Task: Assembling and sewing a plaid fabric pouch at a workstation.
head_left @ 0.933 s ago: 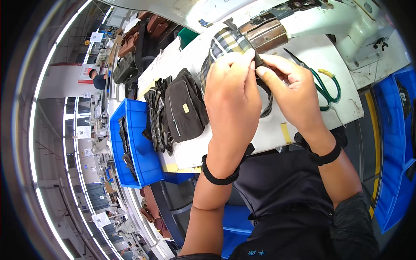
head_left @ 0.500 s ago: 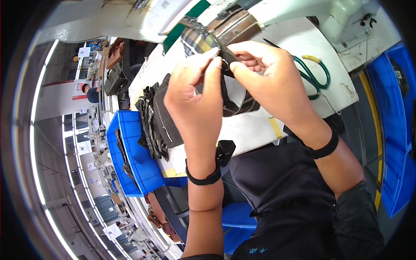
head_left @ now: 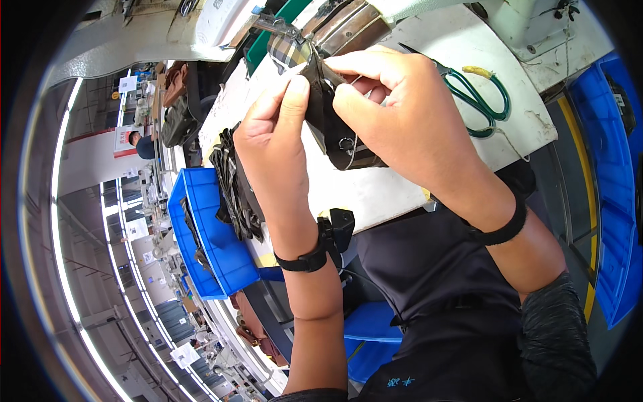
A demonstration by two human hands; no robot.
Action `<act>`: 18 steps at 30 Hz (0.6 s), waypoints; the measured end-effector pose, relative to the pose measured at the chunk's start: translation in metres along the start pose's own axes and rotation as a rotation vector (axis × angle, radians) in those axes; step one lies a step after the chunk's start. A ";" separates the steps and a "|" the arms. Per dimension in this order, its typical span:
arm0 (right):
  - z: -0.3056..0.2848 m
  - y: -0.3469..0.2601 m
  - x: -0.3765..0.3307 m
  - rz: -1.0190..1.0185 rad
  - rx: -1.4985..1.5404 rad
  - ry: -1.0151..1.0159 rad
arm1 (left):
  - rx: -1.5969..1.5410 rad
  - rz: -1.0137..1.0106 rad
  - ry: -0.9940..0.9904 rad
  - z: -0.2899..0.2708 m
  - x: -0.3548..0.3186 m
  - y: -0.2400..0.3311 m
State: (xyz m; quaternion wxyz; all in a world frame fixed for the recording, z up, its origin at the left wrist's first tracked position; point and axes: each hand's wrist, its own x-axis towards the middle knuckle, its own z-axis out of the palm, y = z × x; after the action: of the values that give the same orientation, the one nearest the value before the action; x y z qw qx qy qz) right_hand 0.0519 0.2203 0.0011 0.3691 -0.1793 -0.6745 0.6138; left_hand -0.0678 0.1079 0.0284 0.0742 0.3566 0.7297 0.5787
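Note:
A dark brown fabric piece with a plaid lining (head_left: 321, 127) is stretched between my two hands above the white worktop. My left hand (head_left: 274, 124) pinches its left edge between thumb and forefinger. On the other edge my right hand (head_left: 402, 107) closes, thumb against fingers; the back of the hand hides part of the cloth. A small metal ring (head_left: 346, 144) and a pale cord show on the lower part. The plaid patch (head_left: 289, 51) lies beyond my fingertips, close to the sewing machine's metal parts (head_left: 274, 25).
Green-handled scissors (head_left: 479, 100) lie on the white worktop (head_left: 395, 194) to the right. At the left stand a pile of dark fabric pieces (head_left: 234, 181) and a blue bin (head_left: 211, 234). More blue bins (head_left: 613, 194) are at the far right. Someone (head_left: 142, 144) is in the distance.
Both hands have shifted a little left and nearer together with the fabric piece, which now hangs more upright. The metal ring has come into view below my right hand.

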 end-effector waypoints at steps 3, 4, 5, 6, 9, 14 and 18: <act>0.000 -0.005 0.002 0.050 0.039 -0.038 | -0.182 -0.102 -0.051 -0.006 0.003 -0.001; -0.001 -0.006 0.003 0.072 0.050 -0.044 | -0.277 -0.147 -0.081 -0.008 0.004 0.000; -0.002 -0.006 0.003 0.095 0.059 -0.050 | -0.277 -0.144 -0.075 -0.009 0.004 -0.001; -0.003 -0.006 0.002 0.076 0.036 -0.051 | -0.302 -0.164 -0.072 -0.010 0.004 -0.003; 0.000 -0.005 0.001 0.029 0.005 -0.041 | -0.338 -0.182 -0.057 -0.011 0.004 -0.008; -0.001 -0.005 0.000 0.144 0.143 -0.085 | -0.412 -0.264 -0.153 -0.020 0.016 -0.012; 0.014 0.004 0.000 0.029 0.275 0.059 | -0.453 -0.285 -0.230 -0.027 0.023 -0.017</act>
State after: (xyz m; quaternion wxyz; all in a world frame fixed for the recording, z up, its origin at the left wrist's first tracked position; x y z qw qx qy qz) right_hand 0.0412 0.2116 -0.0025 0.4010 -0.1548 -0.5703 0.7000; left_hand -0.1062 0.0986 0.0284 0.3149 0.2883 0.6113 0.6664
